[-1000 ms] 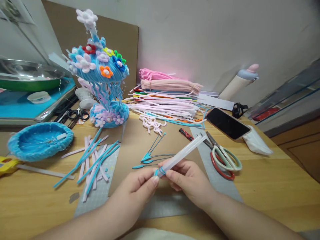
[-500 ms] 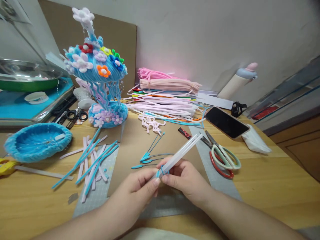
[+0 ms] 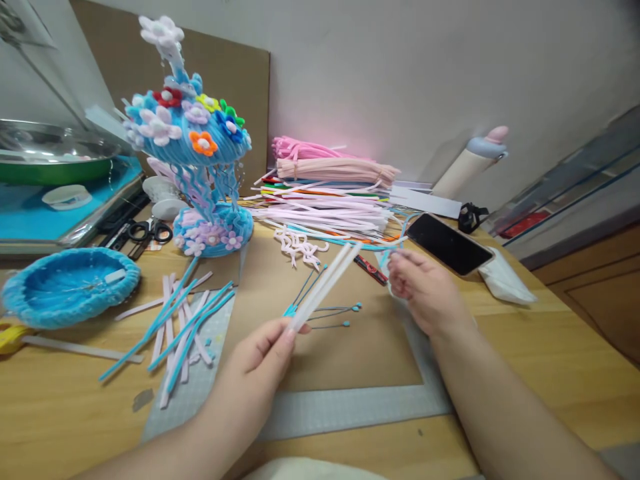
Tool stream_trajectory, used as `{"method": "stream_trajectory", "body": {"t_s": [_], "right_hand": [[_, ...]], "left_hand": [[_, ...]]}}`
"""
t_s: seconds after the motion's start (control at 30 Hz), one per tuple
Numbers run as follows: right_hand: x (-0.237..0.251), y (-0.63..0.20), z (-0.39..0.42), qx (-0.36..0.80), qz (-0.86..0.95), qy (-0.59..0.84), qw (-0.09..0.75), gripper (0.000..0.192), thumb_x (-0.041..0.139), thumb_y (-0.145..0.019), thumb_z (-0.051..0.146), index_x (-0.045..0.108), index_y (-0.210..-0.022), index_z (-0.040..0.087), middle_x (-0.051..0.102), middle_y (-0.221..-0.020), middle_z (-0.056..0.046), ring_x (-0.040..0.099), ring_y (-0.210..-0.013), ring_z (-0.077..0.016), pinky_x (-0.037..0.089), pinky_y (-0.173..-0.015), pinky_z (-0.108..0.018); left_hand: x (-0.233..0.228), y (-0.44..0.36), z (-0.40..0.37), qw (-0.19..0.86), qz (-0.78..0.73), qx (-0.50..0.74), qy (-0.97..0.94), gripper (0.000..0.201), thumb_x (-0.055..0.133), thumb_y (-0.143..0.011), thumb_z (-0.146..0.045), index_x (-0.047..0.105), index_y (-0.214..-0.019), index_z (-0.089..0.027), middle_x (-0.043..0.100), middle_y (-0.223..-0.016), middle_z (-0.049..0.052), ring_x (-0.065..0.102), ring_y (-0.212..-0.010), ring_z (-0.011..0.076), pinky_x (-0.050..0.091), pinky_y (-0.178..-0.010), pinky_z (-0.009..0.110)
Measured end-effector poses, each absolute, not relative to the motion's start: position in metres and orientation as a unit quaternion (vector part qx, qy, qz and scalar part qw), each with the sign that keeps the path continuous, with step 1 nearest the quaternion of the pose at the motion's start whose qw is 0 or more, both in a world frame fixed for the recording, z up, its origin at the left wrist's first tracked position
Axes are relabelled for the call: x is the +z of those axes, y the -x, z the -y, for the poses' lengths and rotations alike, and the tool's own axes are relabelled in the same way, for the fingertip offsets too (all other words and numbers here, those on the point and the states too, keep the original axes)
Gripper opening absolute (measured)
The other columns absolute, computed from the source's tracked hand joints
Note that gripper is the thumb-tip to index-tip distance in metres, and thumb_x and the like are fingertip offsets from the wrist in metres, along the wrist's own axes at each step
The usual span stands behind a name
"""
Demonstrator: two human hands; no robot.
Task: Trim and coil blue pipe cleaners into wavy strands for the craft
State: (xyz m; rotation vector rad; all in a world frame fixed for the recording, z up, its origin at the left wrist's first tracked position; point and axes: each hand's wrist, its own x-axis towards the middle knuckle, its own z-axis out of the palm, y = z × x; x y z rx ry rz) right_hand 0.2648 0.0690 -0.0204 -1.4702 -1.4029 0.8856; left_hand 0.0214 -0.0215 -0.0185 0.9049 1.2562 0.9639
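Note:
My left hand is closed around the lower ends of a pair of slim, translucent white sticks, which slant up and away. My right hand is raised to the right with its fingertips pinched; light blue shows at them, but what they hold is unclear. Under the sticks, thin dark stems with blue tips lie on a brown board. Curled pale pink pipe-cleaner pieces sit farther back. A red and black tool lies left of my right hand, which hides most of the scissors.
A blue fuzzy model with flowers stands back left, beside a blue fuzzy bowl shape. Cut pipe cleaners lie left of the board. Pipe-cleaner bundles are piled behind; a phone and bottle are at right.
My right hand has left the sticks and moved up and right over the scissors. The blue loop around the sticks no longer shows. My left hand has shifted slightly left, still holding them.

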Motion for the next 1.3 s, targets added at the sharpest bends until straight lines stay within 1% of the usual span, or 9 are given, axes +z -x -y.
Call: {"method": "stream_trajectory", "body": {"t_s": [0.1, 0.27, 0.33, 0.43, 0.53, 0.6, 0.87, 1.17, 1.3], "right_hand": [[-0.038, -0.266, -0.077, 0.306, 0.621, 0.637, 0.339, 0.034, 0.062, -0.072, 0.051, 0.069, -0.081, 0.019, 0.062, -0.064, -0.001, 0.053, -0.057, -0.014, 0.04, -0.054, -0.026], [-0.05, -0.264, -0.077, 0.233, 0.653, 0.665, 0.276, 0.041, 0.058, -0.076, 0.053, 0.07, -0.097, 0.019, 0.062, -0.063, -0.002, 0.052, -0.056, -0.0162, 0.037, -0.052, -0.028], [-0.041, -0.265, -0.073, 0.209, 0.666, 0.665, 0.267, 0.036, 0.055, -0.08, 0.05, 0.069, -0.095, 0.02, 0.063, -0.068, -0.003, 0.053, -0.059, -0.0164, 0.037, -0.055, -0.029], [-0.026, -0.265, -0.066, 0.217, 0.761, 0.573, 0.213, 0.021, 0.056, -0.083, 0.038, 0.067, -0.081, 0.02, 0.062, -0.073, -0.002, 0.054, -0.066, -0.016, 0.04, -0.061, -0.029], [-0.02, -0.261, -0.061, 0.217, 0.857, 0.443, 0.148, 0.01, 0.057, -0.085, 0.024, 0.065, -0.088, 0.02, 0.059, -0.087, -0.004, 0.055, -0.079, -0.0161, 0.042, -0.071, -0.029], [-0.022, -0.258, -0.059, 0.202, 0.874, 0.421, 0.131, 0.009, 0.057, -0.084, 0.02, 0.064, -0.09, 0.02, 0.057, -0.091, -0.005, 0.054, -0.085, -0.0166, 0.042, -0.076, -0.03], [-0.029, -0.248, -0.057, 0.184, 0.887, 0.411, 0.102, 0.009, 0.053, -0.087, 0.017, 0.059, -0.081, 0.018, 0.058, -0.087, -0.005, 0.052, -0.085, -0.0172, 0.041, -0.077, -0.031], [-0.013, -0.253, -0.053, 0.171, 0.877, 0.42, 0.155, 0.009, 0.05, -0.089, 0.017, 0.054, -0.082, 0.02, 0.062, -0.082, -0.002, 0.053, -0.083, -0.0172, 0.033, -0.08, -0.035], [0.002, -0.253, -0.044, 0.224, 0.887, 0.358, 0.188, 0.01, 0.046, -0.092, 0.02, 0.052, -0.083, 0.021, 0.059, -0.081, -0.003, 0.051, -0.084, -0.0179, 0.034, -0.084, -0.036]], "left_hand": [[-0.017, -0.019, 0.016, 0.646, -0.538, 0.428, -0.331, 0.047, 0.064, -0.072, -0.054, 0.065, -0.099, -0.016, 0.034, -0.053, -0.008, 0.023, -0.043, 0.0053, 0.013, -0.039, 0.018], [-0.009, -0.018, 0.013, 0.637, -0.535, 0.465, -0.303, 0.043, 0.064, -0.074, -0.051, 0.064, -0.098, -0.015, 0.037, -0.057, -0.008, 0.023, -0.042, 0.0028, 0.013, -0.039, 0.017], [-0.008, -0.018, 0.013, 0.634, -0.534, 0.471, -0.302, 0.04, 0.063, -0.076, -0.049, 0.064, -0.099, -0.016, 0.038, -0.058, -0.008, 0.024, -0.042, 0.0026, 0.013, -0.039, 0.017], [-0.009, -0.016, 0.013, 0.632, -0.533, 0.476, -0.3, 0.039, 0.062, -0.078, -0.048, 0.063, -0.101, -0.017, 0.038, -0.058, -0.008, 0.025, -0.042, 0.0027, 0.013, -0.039, 0.016], [-0.01, -0.016, 0.012, 0.635, -0.533, 0.474, -0.297, 0.037, 0.061, -0.079, -0.047, 0.063, -0.102, -0.017, 0.038, -0.059, -0.008, 0.025, -0.042, 0.0024, 0.013, -0.039, 0.016], [-0.009, -0.016, 0.012, 0.635, -0.533, 0.475, -0.295, 0.037, 0.061, -0.079, -0.047, 0.063, -0.101, -0.017, 0.039, -0.059, -0.008, 0.025, -0.042, 0.0021, 0.013, -0.039, 0.016], [-0.01, -0.014, 0.013, 0.627, -0.525, 0.496, -0.293, 0.032, 0.058, -0.082, -0.043, 0.064, -0.099, -0.016, 0.039, -0.06, -0.007, 0.025, -0.042, 0.0022, 0.014, -0.039, 0.016], [-0.005, -0.014, 0.01, 0.601, -0.545, 0.496, -0.308, 0.034, 0.058, -0.081, -0.043, 0.062, -0.102, -0.015, 0.038, -0.058, -0.007, 0.024, -0.043, 0.0037, 0.014, -0.04, 0.017], [-0.002, -0.013, 0.008, 0.594, -0.557, 0.486, -0.317, 0.035, 0.06, -0.078, -0.045, 0.063, -0.097, -0.015, 0.036, -0.055, -0.007, 0.025, -0.044, 0.0047, 0.014, -0.041, 0.018]]}}
